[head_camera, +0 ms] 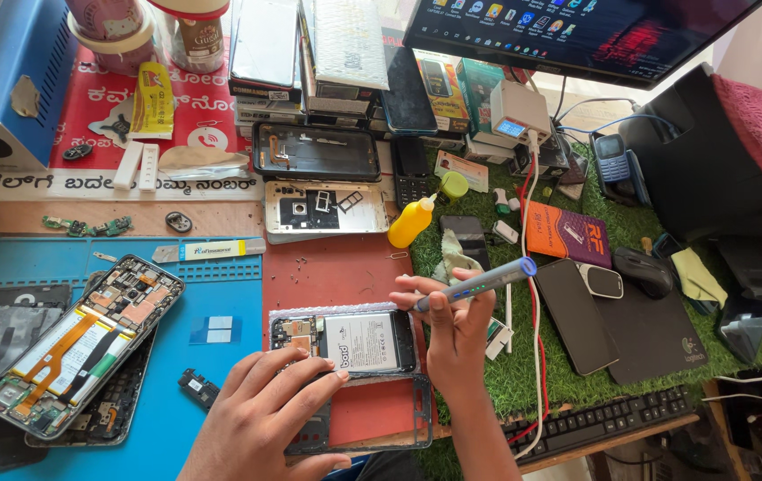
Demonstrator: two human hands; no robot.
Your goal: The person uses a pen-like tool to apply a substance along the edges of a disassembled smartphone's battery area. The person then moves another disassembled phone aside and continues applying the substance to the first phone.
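Note:
An opened phone (354, 341) with its battery and circuit board showing lies on a red mat near the front edge. My left hand (265, 419) rests flat over its lower left corner and the dark frame (381, 428) under it. My right hand (452, 325) holds a grey-blue pen-shaped screwdriver (479, 282), its tip pointing down at the phone's right edge. A second opened phone (83, 343) lies tilted on the blue mat to the left.
A yellow squeeze bottle (412, 223), two phone back shells (319, 151), stacked boxes and a blue machine (7, 80) crowd the back. On the green turf at right lie a black phone (577, 316), a mouse (644, 272), a mouse pad, a keyboard (603, 423) and a monitor (577, 31).

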